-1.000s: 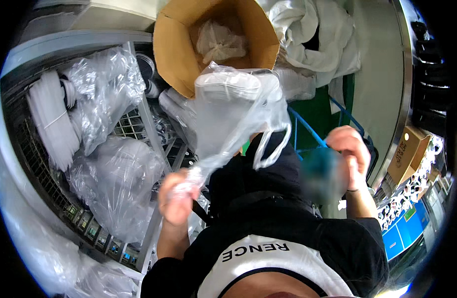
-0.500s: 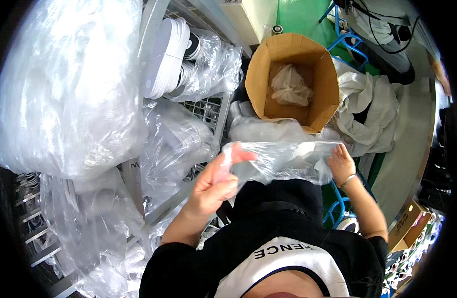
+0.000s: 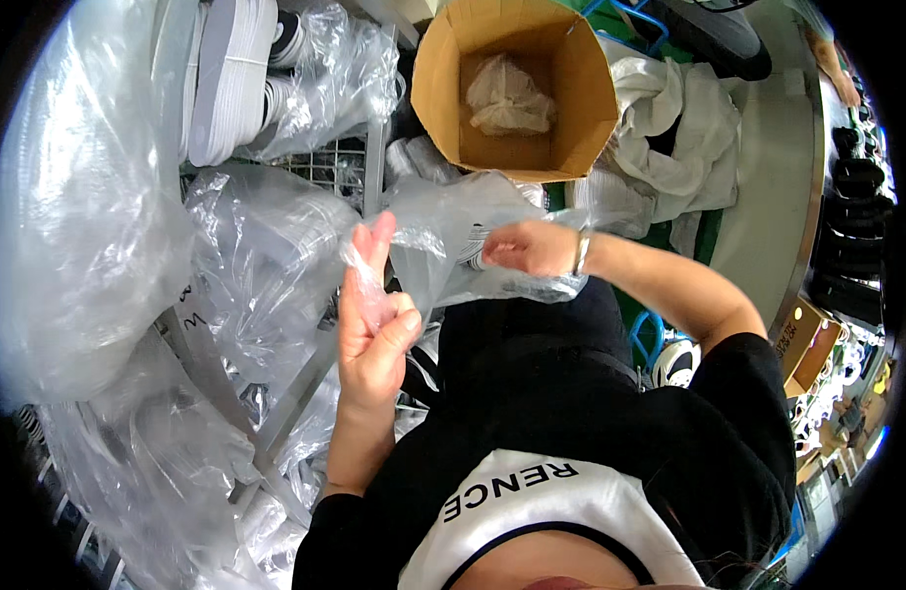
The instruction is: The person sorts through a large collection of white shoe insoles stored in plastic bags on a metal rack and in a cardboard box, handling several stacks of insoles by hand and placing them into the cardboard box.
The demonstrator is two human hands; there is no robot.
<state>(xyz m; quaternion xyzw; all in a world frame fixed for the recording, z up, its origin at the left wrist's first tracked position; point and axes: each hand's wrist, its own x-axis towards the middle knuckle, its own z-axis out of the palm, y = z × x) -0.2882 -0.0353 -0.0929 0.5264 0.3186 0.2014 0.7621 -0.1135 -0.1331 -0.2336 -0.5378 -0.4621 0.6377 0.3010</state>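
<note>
A clear plastic bag (image 3: 428, 258) spreads out in front of my body. My left hand (image 3: 372, 329) holds its left end, with the film bunched between the thumb and the raised fingers. Above the bag's right part, my right hand (image 3: 534, 248) reaches in from the right with its fingers curled closed. Whatever those fingertips grip is hidden and slightly blurred. Beside them, dark-and-white striped edges (image 3: 473, 246) show next to the film.
An open cardboard box (image 3: 443, 118) ahead holds a crumpled translucent bag (image 3: 510, 98). To the left, a metal rack (image 3: 372, 177) carries bundled white soles (image 3: 235, 84) and large plastic bags (image 3: 89, 226). White cloth (image 3: 704, 147) lies right of the box, beside a grey curved surface (image 3: 778, 177).
My right hand has moved left from the bag's far end, its fingers now curled. My left hand has turned more upright. The stretched bag has slackened, and the whole view has shifted.
</note>
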